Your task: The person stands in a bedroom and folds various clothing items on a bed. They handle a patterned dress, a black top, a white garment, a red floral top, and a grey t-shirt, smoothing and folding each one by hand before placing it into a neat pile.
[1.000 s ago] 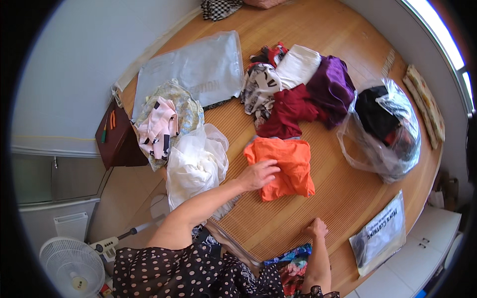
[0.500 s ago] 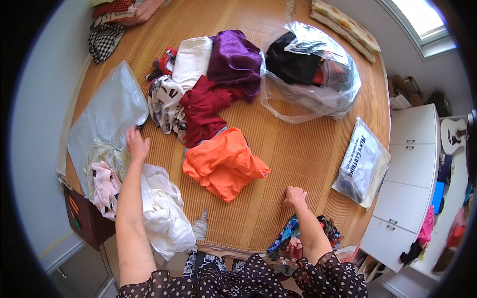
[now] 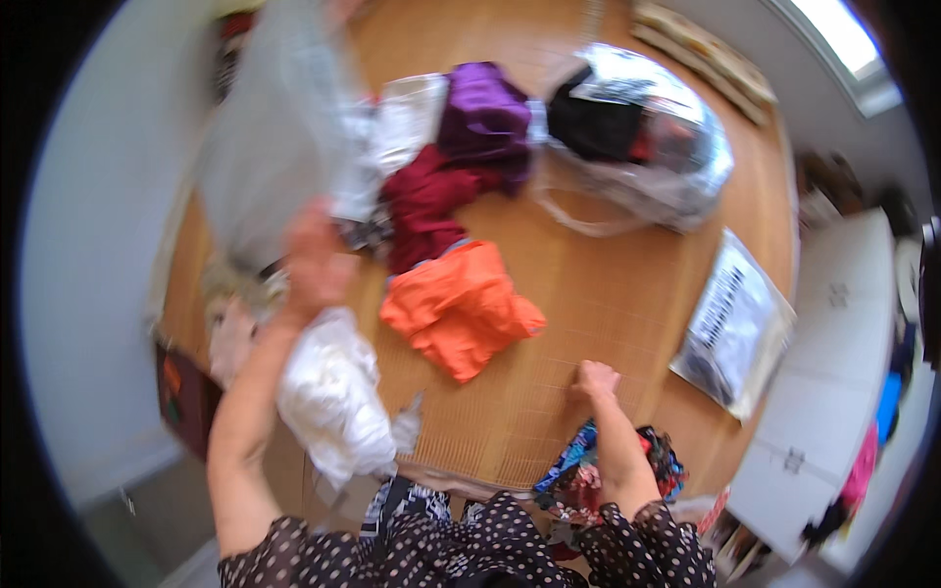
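Note:
My left hand (image 3: 321, 265) is smeared by motion beside a large translucent plastic bag (image 3: 270, 147). The bag is raised and blurred, spread up toward the top left, and whether my fingers grip it cannot be made out. My right hand (image 3: 596, 377) is closed in a fist, pressed on the bamboo mat (image 3: 510, 421) with nothing showing in it. Between my hands lies a crumpled orange garment (image 3: 461, 309). Just beyond are a dark red garment (image 3: 426, 206), a purple satin one (image 3: 485, 118) and folded white cloth (image 3: 410, 118). White fabric (image 3: 333, 397) is bunched by my left forearm.
A clear bag stuffed with clothes (image 3: 647, 147) stands at the far right. Nearer lies a flat packaged garment (image 3: 730, 328). Floral cloth (image 3: 569, 470) lies beneath my right forearm. White cabinets (image 3: 823, 363) stand at the right; a skin-toned blur (image 3: 343, 10) shows at the top edge.
The translucent bag, flat on the mat before, is now lifted and swung up toward the far side. My left hand has moved rightward. My right fist stays planted, and the whole view has shifted slightly.

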The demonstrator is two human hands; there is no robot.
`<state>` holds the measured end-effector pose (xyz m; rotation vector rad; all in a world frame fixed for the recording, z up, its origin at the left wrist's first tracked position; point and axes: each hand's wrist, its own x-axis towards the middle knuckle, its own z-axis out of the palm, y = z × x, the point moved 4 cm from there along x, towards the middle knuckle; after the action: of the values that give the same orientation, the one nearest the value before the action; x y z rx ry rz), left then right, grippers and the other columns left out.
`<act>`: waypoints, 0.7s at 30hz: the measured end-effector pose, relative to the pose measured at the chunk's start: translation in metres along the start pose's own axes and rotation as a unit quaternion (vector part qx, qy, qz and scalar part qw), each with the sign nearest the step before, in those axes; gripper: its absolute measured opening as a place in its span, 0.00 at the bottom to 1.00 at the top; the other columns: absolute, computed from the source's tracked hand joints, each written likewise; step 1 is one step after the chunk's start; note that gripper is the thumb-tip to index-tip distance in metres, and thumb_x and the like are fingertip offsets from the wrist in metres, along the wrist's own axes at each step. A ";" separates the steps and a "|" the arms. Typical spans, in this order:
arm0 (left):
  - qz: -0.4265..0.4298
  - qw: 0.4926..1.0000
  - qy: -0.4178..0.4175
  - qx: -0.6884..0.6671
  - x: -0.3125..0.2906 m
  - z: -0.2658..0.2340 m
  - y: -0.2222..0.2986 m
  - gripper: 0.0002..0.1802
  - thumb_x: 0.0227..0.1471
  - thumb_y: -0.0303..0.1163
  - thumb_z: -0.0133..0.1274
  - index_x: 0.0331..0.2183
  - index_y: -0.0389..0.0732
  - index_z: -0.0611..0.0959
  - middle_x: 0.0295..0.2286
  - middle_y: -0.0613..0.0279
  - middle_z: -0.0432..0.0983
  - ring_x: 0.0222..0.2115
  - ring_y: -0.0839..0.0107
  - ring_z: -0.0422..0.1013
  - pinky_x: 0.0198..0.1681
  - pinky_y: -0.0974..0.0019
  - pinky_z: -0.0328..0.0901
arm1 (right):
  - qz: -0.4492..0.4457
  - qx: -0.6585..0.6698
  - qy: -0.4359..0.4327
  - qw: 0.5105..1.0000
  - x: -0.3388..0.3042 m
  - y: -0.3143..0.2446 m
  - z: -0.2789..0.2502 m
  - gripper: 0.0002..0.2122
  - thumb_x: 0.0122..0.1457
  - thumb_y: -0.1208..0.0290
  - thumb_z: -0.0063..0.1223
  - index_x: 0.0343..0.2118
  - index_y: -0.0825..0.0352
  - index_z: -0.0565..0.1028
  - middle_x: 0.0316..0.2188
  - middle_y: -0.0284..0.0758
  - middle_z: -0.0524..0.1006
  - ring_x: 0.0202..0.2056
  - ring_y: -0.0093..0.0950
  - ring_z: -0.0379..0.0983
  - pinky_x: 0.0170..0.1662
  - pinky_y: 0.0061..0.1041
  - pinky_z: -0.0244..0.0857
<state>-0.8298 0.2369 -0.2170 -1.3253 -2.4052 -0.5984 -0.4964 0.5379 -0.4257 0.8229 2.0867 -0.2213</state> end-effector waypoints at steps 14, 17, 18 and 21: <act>-0.084 0.909 -0.192 -0.359 -0.149 0.073 0.218 0.09 0.35 0.25 0.51 0.26 0.36 0.74 0.47 0.49 0.61 0.48 0.56 0.59 0.49 0.59 0.56 | -0.015 0.055 0.039 0.998 -0.001 0.011 0.009 0.22 0.36 0.67 0.55 0.39 0.65 0.71 0.41 0.42 0.71 0.45 0.39 0.66 0.45 0.36 0.58; -0.266 0.898 -0.141 -0.322 -0.194 0.096 0.190 0.08 0.39 0.24 0.49 0.28 0.36 0.73 0.44 0.48 0.63 0.44 0.57 0.62 0.46 0.64 0.58 | -0.009 0.066 0.049 0.997 -0.002 0.014 0.005 0.22 0.36 0.67 0.55 0.40 0.65 0.71 0.41 0.41 0.71 0.45 0.39 0.66 0.45 0.36 0.58; -0.312 0.899 -0.112 -0.284 -0.207 0.103 0.175 0.09 0.40 0.24 0.48 0.30 0.36 0.73 0.44 0.48 0.64 0.41 0.60 0.64 0.44 0.67 0.60 | -0.012 0.066 0.044 0.997 -0.003 0.012 0.005 0.22 0.36 0.67 0.55 0.40 0.65 0.71 0.41 0.41 0.71 0.45 0.39 0.66 0.45 0.36 0.58; -0.583 0.726 0.031 -0.362 -0.233 0.129 0.126 0.11 0.45 0.29 0.49 0.34 0.37 0.69 0.40 0.56 0.66 0.33 0.74 0.64 0.33 0.71 0.64 | -0.021 0.035 -0.005 0.999 -0.003 0.005 0.004 0.22 0.36 0.67 0.55 0.39 0.65 0.72 0.40 0.41 0.71 0.44 0.38 0.66 0.45 0.36 0.59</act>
<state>-0.6137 0.1957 -0.4125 0.3520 -2.7868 -1.9725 -0.4891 0.5387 -0.4250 0.8184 2.0981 -0.3221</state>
